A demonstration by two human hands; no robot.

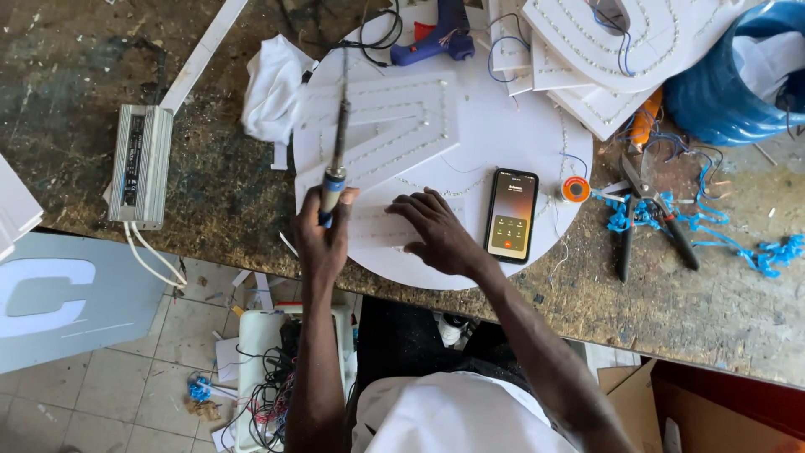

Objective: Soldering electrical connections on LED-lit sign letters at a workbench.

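Observation:
My left hand (323, 235) grips the blue handle of a soldering iron (339, 134), whose long shaft points away from me over a white round board (520, 126). My right hand (436, 231) rests flat, fingers spread, on a white letter-shaped piece (394, 134) lined with small LED strips, lying on that board. Just right of this hand lies a smartphone (511, 215) with a lit call screen. A small spool of solder wire (575, 190) sits beyond the phone.
A blue glue gun (436, 38) and more white LED pieces (612, 50) lie at the back. Pliers (650, 214) and blue wire scraps (738, 243) are on the right, a metal power supply (140, 166) on the left, a white cloth (272, 84) nearby, a blue bucket (729, 84) far right.

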